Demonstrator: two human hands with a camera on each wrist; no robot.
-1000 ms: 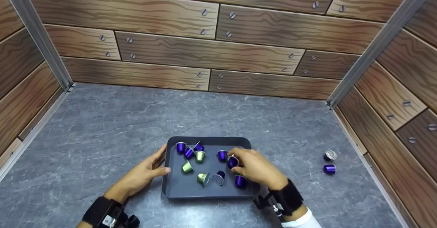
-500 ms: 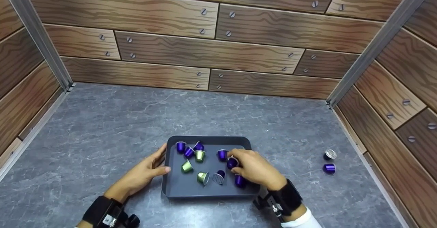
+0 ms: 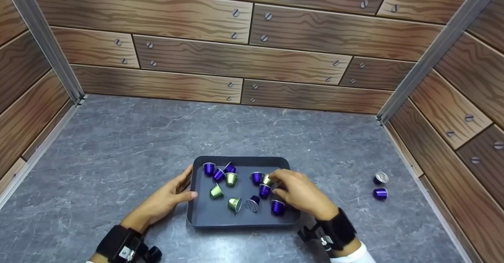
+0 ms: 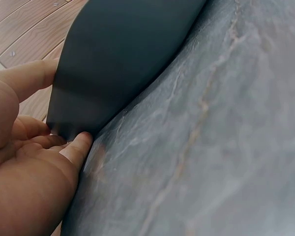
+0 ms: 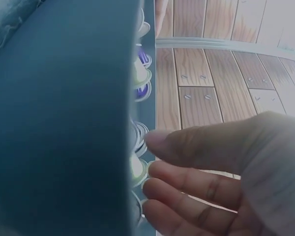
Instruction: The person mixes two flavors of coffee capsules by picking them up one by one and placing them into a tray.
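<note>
A dark grey tray (image 3: 240,220) bears several purple and green coffee capsules. The left hand (image 3: 167,200) grips its left side, thumb over the rim and fingers against the outer wall (image 4: 113,64). Inside the tray's right half, the right hand (image 3: 301,194) holds nothing; its thumb and fingertips stand apart. Just left of its thumb lies a purple capsule (image 3: 264,191). A green capsule (image 3: 266,179) sits by the index fingertip, partly covered. In the right wrist view, the fingers (image 5: 196,182) show beyond the tray's wall (image 5: 64,123), which hides most of the capsules.
On the grey marbled table (image 3: 138,137), a silver-topped dark capsule (image 3: 380,178) and a purple capsule (image 3: 380,194) lie well right of the tray. Wood-patterned panels (image 3: 197,54) enclose the back and sides.
The right hand has let go of the purple capsule and drawn slightly right. That capsule now lies a little nearer the front, and a green capsule behind it has come into view.
</note>
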